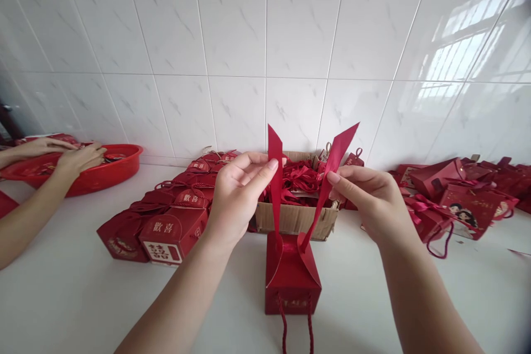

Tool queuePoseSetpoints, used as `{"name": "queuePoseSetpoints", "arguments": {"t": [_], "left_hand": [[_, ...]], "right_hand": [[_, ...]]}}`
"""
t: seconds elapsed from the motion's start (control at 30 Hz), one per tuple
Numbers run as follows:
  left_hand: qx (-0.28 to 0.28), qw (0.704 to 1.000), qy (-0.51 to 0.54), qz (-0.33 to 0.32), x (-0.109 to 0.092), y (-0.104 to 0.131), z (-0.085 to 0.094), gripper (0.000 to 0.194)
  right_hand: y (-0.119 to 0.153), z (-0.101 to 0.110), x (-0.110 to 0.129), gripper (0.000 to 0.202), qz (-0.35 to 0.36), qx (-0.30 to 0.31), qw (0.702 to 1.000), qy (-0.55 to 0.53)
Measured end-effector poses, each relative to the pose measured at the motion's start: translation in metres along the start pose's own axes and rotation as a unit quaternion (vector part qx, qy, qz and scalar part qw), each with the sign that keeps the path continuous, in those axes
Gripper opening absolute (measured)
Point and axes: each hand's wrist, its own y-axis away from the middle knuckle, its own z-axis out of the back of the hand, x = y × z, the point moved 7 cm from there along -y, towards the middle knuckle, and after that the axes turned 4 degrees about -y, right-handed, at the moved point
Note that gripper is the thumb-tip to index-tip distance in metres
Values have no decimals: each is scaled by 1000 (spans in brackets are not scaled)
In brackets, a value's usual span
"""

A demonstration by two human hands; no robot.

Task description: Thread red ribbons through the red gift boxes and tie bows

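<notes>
A small red gift box [293, 282] stands on the white table in front of me, its top flaps folded inward and a twisted cord handle hanging down its near side. A red ribbon [275, 199] comes up out of the top as two separate ends with slanted tips. My left hand [244, 193] pinches the left end between thumb and fingers. With my right hand [365, 193] I pinch the other end, so the two ends spread in a V above the box. Behind them sits a cardboard box [296, 224] of loose red ribbons [305, 177].
Rows of red boxes [174, 232] stand at the left. More red boxes [468, 207] are piled at the right. At far left, another person's hands [81, 159] are over a red plastic basin [112, 174]. A tiled wall [236, 38] rises behind the table.
</notes>
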Motion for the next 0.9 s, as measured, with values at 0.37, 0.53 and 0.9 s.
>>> {"name": "queuePoseSetpoints", "arguments": {"t": [0.37, 0.53, 0.9], "left_hand": [[-52, 996, -53, -43, -1, 1, 8, 12], [-64, 996, -48, -46, -2, 1, 9, 13], [-65, 997, -36, -31, -4, 1, 11, 17]], "right_hand": [[0, 4, 1, 11, 13, -11, 1000, -4], [-1, 10, 3, 12, 21, -28, 999, 6], [-1, 20, 6, 13, 25, -61, 998, 20]]}}
